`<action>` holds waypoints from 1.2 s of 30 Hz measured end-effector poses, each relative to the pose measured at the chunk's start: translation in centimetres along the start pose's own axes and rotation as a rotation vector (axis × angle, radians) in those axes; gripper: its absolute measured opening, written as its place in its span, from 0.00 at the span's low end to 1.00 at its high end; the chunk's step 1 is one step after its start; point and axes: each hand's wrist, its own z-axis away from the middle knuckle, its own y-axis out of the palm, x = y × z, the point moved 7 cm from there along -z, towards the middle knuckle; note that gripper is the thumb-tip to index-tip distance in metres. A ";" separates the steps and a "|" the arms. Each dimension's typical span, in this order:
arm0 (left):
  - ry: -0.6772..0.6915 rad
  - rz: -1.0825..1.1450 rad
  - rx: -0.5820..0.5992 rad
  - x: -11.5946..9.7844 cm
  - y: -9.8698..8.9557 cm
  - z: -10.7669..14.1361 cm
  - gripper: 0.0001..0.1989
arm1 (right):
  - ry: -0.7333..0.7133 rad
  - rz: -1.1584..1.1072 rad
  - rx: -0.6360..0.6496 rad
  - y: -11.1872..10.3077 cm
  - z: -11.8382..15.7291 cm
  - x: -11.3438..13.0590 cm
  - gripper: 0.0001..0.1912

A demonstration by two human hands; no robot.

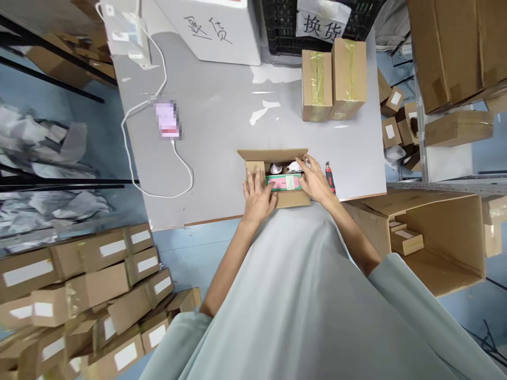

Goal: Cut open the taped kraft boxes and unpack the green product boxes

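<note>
An opened cardboard box (291, 199) lies at the table's front edge, its flaps folded outward. Inside sits a pink and green carton (279, 182) with a pale label, and behind it are crumpled white paper wads (276, 168). My left hand (257, 200) is open, fingers spread over the box's left flap, its thumb side by the carton's left end. At the box's right side is my right hand (316, 181), also open, its fingers stretched over the edge near the paper and the carton's right end. A red and black utility knife (330, 178) lies just right of that hand.
Two taped cardboard boxes (317, 87) stand at the back right of the table, before a black crate (277, 31). A white bin (225, 37) is at the back. On the left, a phone (167, 119) trails a white cable (191, 182). Stacked boxes (106, 285) fill the lower left.
</note>
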 end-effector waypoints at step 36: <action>0.087 -0.185 0.277 -4.2 1.8 -4.8 0.26 | -0.119 0.117 0.153 2.8 3.4 -1.6 0.45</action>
